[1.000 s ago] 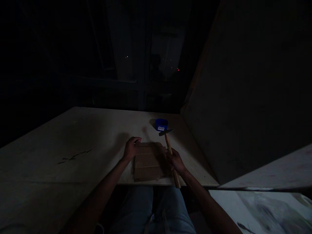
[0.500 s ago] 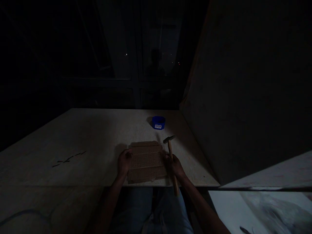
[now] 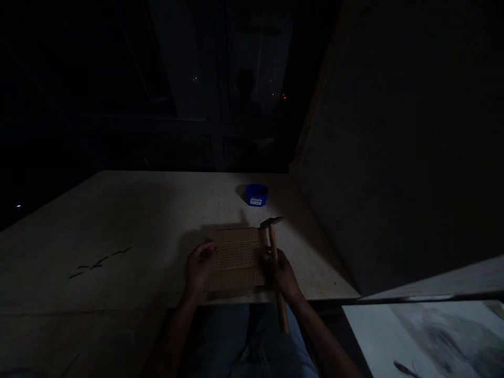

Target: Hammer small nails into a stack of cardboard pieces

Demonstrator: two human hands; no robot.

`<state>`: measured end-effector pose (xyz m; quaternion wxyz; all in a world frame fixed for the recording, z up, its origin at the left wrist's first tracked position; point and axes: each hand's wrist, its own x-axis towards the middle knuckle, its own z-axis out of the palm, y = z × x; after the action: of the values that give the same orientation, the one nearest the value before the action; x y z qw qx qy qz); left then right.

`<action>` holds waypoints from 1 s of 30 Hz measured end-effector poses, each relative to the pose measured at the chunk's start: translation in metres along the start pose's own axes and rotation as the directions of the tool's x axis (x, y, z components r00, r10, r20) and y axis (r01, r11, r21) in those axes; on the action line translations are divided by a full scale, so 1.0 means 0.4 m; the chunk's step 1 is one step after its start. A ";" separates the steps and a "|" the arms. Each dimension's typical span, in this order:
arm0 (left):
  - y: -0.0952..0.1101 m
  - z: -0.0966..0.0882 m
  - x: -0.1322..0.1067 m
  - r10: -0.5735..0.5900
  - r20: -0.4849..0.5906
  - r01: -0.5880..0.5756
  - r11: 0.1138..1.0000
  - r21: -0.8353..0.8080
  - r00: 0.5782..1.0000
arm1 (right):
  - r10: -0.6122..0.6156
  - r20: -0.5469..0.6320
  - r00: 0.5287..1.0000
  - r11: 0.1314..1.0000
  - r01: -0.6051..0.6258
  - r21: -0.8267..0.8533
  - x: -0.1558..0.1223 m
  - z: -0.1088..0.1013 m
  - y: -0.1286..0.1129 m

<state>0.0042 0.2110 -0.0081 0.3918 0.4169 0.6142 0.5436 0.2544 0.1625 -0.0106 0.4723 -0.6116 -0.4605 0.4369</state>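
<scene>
In dim light a small brown board (image 3: 236, 258) studded with a grid of nail heads lies near the front edge of a pale plywood table (image 3: 137, 220). My left hand (image 3: 199, 266) rests at the board's left edge, fingers curled at it; whether they pinch anything is too dark to see. My right hand (image 3: 282, 272) is closed round the wooden handle of a hammer (image 3: 273, 252), whose metal head hangs just past the board's far right corner. A small blue tub (image 3: 256, 194) stands beyond the board.
A large panel (image 3: 394, 157) leans upright along the table's right side. Several dark small pieces (image 3: 98, 261) lie on the table at the left. A pale sheet (image 3: 425, 336) lies low at the right. My knees show below the table's edge. Dark windows stand behind.
My left hand came back from the board's far left corner to its left edge. The hammer head dropped from near the blue tub to the board's far right corner.
</scene>
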 end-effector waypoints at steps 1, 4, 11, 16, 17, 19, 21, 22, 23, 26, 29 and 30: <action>-0.001 -0.011 -0.001 -0.004 -0.008 0.004 1.000 -0.003 1.000 | 0.001 -0.003 1.000 1.000 -0.001 0.006 -0.006 0.007 -0.006; -0.010 -0.052 -0.002 -0.024 -0.005 0.024 1.000 0.006 1.000 | -0.016 -0.009 1.000 1.000 0.016 -0.004 -0.018 0.033 -0.011; -0.082 -0.121 0.017 0.043 0.019 -0.045 0.988 0.145 0.999 | -0.050 0.039 0.998 0.998 0.051 -0.040 -0.028 0.090 0.034; -0.052 -0.110 0.016 0.277 -0.002 -0.257 0.896 0.361 0.961 | -0.097 -0.019 0.995 0.995 0.097 -0.034 -0.031 0.079 0.063; -0.031 -0.097 0.013 0.333 0.021 -0.314 0.864 0.394 0.943 | -0.109 -0.029 0.994 0.993 0.108 -0.035 -0.029 0.070 0.063; 0.014 -0.059 0.011 0.417 0.094 -0.416 0.811 0.412 0.904 | -0.124 -0.046 0.991 0.992 0.123 -0.043 -0.022 0.050 0.055; 0.050 -0.007 0.015 0.450 0.188 -0.487 0.783 0.388 0.873 | -0.116 -0.060 0.992 0.992 0.112 -0.055 -0.012 0.029 0.044; 0.062 0.022 0.019 0.450 0.247 -0.513 0.775 0.371 0.858 | -0.107 -0.061 0.992 0.993 0.103 -0.061 -0.007 0.019 0.039; 0.068 0.052 0.025 0.443 0.306 -0.532 0.770 0.350 0.843 | -0.097 -0.058 0.994 0.994 0.093 -0.064 -0.002 0.010 0.034; 0.057 0.136 0.049 0.390 0.480 -0.560 0.779 0.283 0.786 | -0.094 -0.025 0.995 0.995 0.093 -0.040 0.011 -0.011 0.026; 0.025 0.190 0.074 0.320 0.591 -0.546 0.799 0.251 0.741 | -0.111 0.044 0.993 0.994 0.111 0.005 0.024 -0.022 0.028; 0.015 0.200 0.081 0.302 0.614 -0.542 0.803 0.250 0.730 | -0.117 0.064 0.991 0.993 0.116 0.017 0.029 -0.024 0.030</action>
<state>0.0682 0.2692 -0.0114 0.3151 0.7579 0.4624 0.3354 0.2678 0.1708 -0.0221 0.4858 -0.5660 -0.5078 0.4311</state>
